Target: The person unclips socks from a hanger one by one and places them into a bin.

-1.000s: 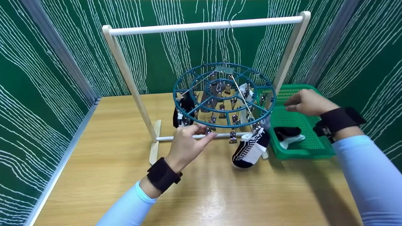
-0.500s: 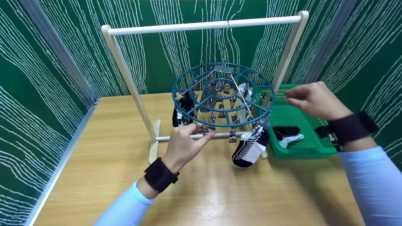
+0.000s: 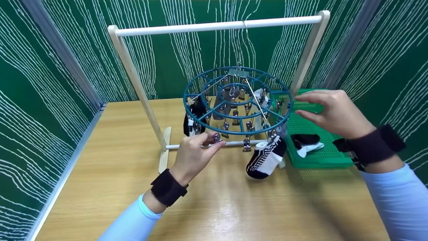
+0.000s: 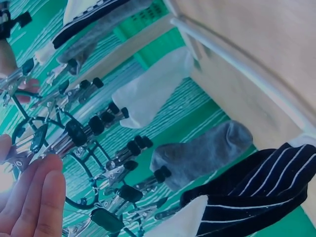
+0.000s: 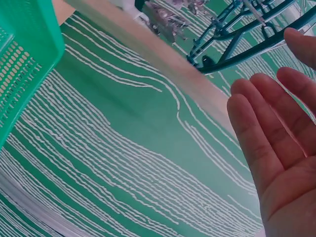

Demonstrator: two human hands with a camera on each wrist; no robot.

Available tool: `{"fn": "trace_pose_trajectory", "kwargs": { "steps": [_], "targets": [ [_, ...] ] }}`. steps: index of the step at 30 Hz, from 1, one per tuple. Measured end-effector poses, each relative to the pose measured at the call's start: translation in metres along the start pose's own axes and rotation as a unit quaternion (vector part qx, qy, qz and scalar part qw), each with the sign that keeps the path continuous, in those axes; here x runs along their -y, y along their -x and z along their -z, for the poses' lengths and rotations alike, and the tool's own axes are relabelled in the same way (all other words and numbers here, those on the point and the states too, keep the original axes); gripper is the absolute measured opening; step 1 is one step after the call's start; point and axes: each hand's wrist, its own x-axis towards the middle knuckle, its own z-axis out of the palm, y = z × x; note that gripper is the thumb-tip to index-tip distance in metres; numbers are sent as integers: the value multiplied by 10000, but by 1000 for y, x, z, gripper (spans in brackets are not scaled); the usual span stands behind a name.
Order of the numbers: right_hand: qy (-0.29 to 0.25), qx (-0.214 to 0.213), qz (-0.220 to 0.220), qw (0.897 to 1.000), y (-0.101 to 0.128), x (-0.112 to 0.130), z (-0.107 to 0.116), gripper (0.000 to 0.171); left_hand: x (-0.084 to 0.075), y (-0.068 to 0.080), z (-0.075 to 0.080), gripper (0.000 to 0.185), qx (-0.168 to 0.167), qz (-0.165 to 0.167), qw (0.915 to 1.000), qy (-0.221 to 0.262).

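Note:
My left hand (image 3: pixel 195 152) pinches a metal clip (image 3: pixel 217 137) between thumb and fingers at the front rim of a round blue-green sock hanger (image 3: pixel 210 129). My right hand (image 3: pixel 341 115) is at the hanger's right rim, thumb and fingers apart, with nothing in it; its straight fingers show in the right wrist view. A black-and-white sock (image 3: pixel 267 157) hangs from the front right of the ring. In the left wrist view a white sock (image 4: pixel 153 89), a grey sock (image 4: pixel 202 148) and a black striped sock (image 4: pixel 261 182) hang from other clips.
The hanger hooks over the white top bar (image 3: pixel 187 28) of a wooden rack, whose right post (image 3: pixel 309 53) rises behind the ring. A green basket (image 3: pixel 321 162) stands at the right on the table (image 3: pixel 110 187), holding a black and white sock (image 3: pixel 306 144).
My right hand has come to the hanger's right rim from over the basket, and its thumb and fingers have spread. My left hand, still pinching the clip, has shifted slightly left.

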Motion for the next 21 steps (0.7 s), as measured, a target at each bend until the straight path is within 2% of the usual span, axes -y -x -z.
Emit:
{"fn": "trace_pose_trajectory", "kwargs": {
  "steps": [6, 11, 15, 18, 21],
  "targets": [
    [42, 170, 238, 9996, -2, 5, -5, 42, -1, 2, 0, 18, 6, -212, 9997, -98],
    [99, 217, 378, 9990, -2, 6, -10, 43, -3, 2, 3, 22, -288, -832, 9936, -712],
    [103, 169, 438, 9988, -4, 6, -11, 40, -5, -2, 9, 30, -700, -1539, 9749, -1448],
    [67, 104, 465, 9988, -5, 6, -12, 37, -9, -9, 13, 36, -977, -2072, 9534, -1961],
    [29, 44, 488, 9988, -4, 6, -13, 37, -12, -15, 16, 38, -1073, -2592, 9296, -2390]
  ]
}}
